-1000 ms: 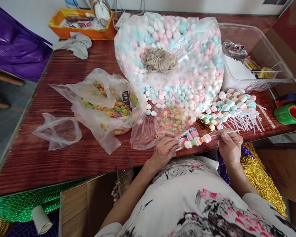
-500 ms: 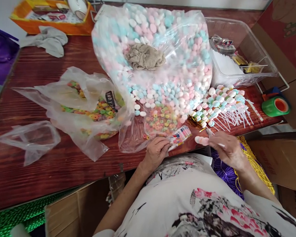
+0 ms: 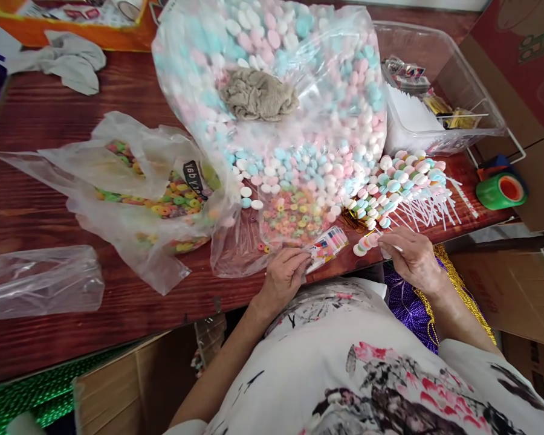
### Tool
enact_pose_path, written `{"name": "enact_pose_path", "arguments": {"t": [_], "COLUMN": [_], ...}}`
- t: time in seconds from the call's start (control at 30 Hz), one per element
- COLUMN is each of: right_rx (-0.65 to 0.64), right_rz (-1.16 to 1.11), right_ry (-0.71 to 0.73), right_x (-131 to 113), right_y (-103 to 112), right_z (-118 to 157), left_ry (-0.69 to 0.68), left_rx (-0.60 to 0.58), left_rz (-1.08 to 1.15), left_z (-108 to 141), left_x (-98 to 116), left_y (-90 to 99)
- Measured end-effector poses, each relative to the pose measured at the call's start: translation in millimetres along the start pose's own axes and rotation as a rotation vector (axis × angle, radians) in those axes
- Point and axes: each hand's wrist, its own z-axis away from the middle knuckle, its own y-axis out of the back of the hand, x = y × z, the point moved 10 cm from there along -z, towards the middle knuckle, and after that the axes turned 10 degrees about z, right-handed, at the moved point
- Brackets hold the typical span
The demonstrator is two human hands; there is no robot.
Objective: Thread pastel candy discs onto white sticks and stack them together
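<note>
At the table's front edge, my left hand [image 3: 284, 277] is closed on the near end of a small printed packet [image 3: 327, 246], clear with coloured patches. To its right, my right hand [image 3: 414, 260] pinches a white stick strung with pale pink and white candy-like pieces [image 3: 366, 243]; the pieces point left, toward the packet but apart from it. Just beyond lies a pile of similar candy-like sticks [image 3: 401, 184] in pink, blue and white. A clear bag of small coloured rings [image 3: 294, 217] lies behind my left hand.
A large clear bag of pastel ovals [image 3: 272, 145] fills the middle, with a crumpled brown cloth [image 3: 259, 93] on it. Left are another bag of rings [image 3: 163, 202] and a clear plastic sleeve [image 3: 40, 283]. A plastic bin [image 3: 476, 130] and green tape roll [image 3: 501, 191] stand right.
My right hand has shifted slightly up and left with the candy stick, whose pieces show more plainly. My left hand keeps its hold on the packet. The clear sleeve at far left has spread flatter.
</note>
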Motion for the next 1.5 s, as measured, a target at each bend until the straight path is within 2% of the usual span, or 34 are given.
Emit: {"name": "enact_pose_path", "arguments": {"t": [0.13,0.2,0.27,0.33,0.37,0.43,0.6,0.7,0.87,0.97,1.03,1.13,1.2,1.3,1.5], "right_rx": [-0.029,-0.008,0.11,0.297,0.377,0.45,0.394,0.334,0.264,0.298,0.406,0.58,0.64,0.636,0.561], "right_rz": [-0.127,-0.208,-0.293,-0.398,-0.448,-0.51,-0.509,-0.509,-0.4,-0.375,-0.377,-0.347,-0.342,-0.405,-0.608], "right_ry": [-0.029,-0.104,-0.236,-0.338,-0.364,-0.386,-0.393,-0.369,-0.188,-0.131,-0.193,-0.374,-0.456,-0.49,-0.603], "right_x": [-0.7,0.6,6.4,10.4,10.7,9.4,8.3,6.1,-14.8,-21.4,-14.3,3.9,12.1,18.0,35.6], "right_y": [1.5,10.2,26.7,43.8,48.4,46.1,18.8,9.4,5.2,3.3,8.5,19.5,24.2,23.6,4.8], "right_z": [2.3,4.8,8.9,15.2,18.0,19.7,16.4,15.2,13.6,20.3,29.8,48.2,56.5,59.2,61.4], "left_ry": [0.072,0.121,0.163,0.19,0.198,0.21,0.226,0.216,0.244,0.269,0.305,0.347,0.359,0.37,0.343], "left_rx": [-0.002,0.003,0.004,-0.004,-0.009,-0.02,-0.027,-0.015,-0.028,-0.026,0.0,0.041,0.053,0.059,0.054], "left_rz": [0.082,0.124,0.163,0.194,0.207,0.228,0.254,0.266,0.309,0.328,0.338,0.354,0.369,0.388,0.392], "left_z": [-2.0,-3.3,-4.7,-6.3,-7.1,-8.4,-8.1,-7.3,-8.6,-8.8,-7.1,-3.9,-2.7,-2.5,-3.7], "left_x": [-3.7,-6.6,-9.3,-11.2,-11.9,-13.0,-15.2,-15.3,-17.0,-17.8,-21.0,-25.4,-26.9,-28.3,-27.2], "left_y": [-0.1,1.3,2.6,3.1,3.3,3.0,1.4,1.2,-2.9,-5.0,-4.3,-2.7,-2.4,-2.3,-1.5]}}
